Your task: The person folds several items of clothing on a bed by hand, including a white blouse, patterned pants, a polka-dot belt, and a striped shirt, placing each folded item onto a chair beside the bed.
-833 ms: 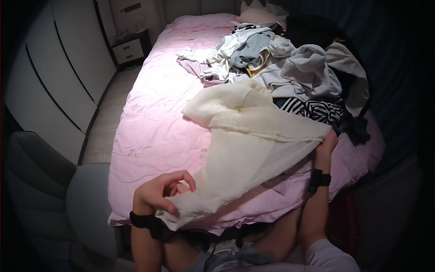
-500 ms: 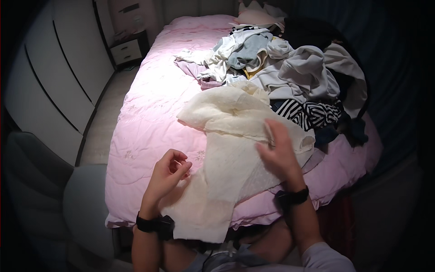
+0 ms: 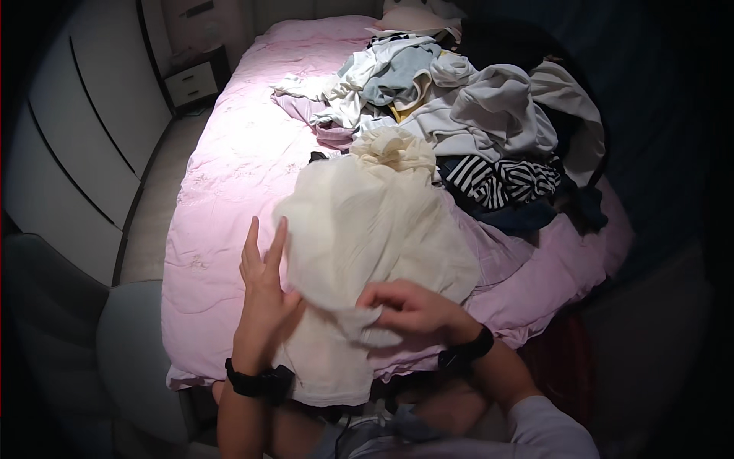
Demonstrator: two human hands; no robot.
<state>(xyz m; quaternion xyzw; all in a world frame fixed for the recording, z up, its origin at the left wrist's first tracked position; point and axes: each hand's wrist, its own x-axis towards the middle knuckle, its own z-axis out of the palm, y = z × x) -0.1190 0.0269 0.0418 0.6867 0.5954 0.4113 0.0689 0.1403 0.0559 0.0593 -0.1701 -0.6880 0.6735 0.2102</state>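
Near left I see a grey chair (image 3: pixel 139 348); beyond it, pale wardrobe doors (image 3: pixel 115 92). Far left stands a small nightstand (image 3: pixel 193 83); before me spreads a pink quilt (image 3: pixel 218 237), with a pinkish cushion (image 3: pixel 417 21) at its far end.

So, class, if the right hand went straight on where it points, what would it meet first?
The right hand would likely meet more of the cream garment it appears to pinch. Beyond, the left hand seems next in line, though depth is unclear.
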